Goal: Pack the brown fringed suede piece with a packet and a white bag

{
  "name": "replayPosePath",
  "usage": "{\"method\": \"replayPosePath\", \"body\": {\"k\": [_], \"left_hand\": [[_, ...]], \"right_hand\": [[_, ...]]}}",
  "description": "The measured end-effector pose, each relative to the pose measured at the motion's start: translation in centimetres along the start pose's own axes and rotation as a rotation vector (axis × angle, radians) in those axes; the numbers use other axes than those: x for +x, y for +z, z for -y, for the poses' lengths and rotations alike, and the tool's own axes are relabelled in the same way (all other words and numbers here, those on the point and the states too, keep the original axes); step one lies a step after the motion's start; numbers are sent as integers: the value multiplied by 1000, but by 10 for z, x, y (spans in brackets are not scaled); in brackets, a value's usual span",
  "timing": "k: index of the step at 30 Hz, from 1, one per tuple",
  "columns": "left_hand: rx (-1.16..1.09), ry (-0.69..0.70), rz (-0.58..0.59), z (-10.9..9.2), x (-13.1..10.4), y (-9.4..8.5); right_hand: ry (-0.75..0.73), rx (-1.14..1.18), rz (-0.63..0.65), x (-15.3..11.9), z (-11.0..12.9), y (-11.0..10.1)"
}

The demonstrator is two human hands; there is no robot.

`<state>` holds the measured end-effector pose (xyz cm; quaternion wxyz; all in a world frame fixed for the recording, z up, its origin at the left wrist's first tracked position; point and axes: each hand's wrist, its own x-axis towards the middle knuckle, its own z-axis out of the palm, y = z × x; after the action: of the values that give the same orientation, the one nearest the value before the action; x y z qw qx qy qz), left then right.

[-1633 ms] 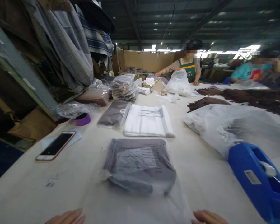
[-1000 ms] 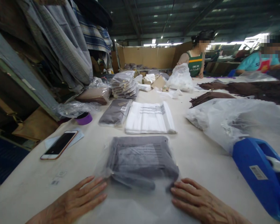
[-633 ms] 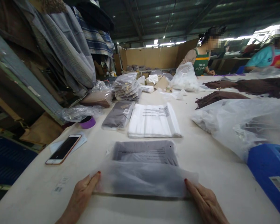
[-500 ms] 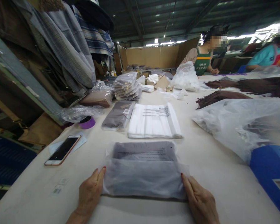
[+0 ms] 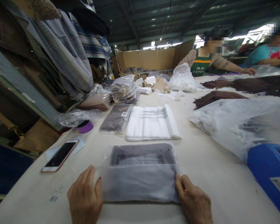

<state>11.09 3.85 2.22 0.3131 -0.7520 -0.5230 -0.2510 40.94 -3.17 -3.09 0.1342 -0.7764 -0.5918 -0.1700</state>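
Crosswise at lower centre of the frame, the frosted grey package (image 5: 140, 183) stretches its long axis between the left hand (image 5: 85, 196) and the right hand (image 5: 194, 197); the right, nearer, pinches one end, the left stands thumb-apart at the other, contact unclear.

Frosted translucent plastic bag (image 5: 141, 182) now folded back over itself at the near end, bare left hand (image 5: 85, 193) loosened from its pinch, thumb apart, over there the co-worker (image 5: 202, 63) in orange-striped green apron (image 5: 200, 67) stretching an arm out.
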Motion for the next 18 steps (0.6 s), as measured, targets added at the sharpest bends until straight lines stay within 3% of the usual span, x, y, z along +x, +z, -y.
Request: {"method": "replayPosePath", "body": {"k": [2,4,7,11,15,18], "left_hand": [[-183,353,9,-21,9,-6],[-272,616,167,-42,22,-1],[-263,629,310,-59,36,20],[-294,603,410,-57,38,42],[-287,592,393,-52,32,47],[-320,580,337,-48,24,54]], "right_hand": [[34,22,17,1,0,0],[61,40,21,3,0,-2],[99,70,33,5,0,-8],[129,49,16,6,0,-10],[166,-46,-78,6,-8,-8],[192,-20,-180,-2,-31,-18]]}}
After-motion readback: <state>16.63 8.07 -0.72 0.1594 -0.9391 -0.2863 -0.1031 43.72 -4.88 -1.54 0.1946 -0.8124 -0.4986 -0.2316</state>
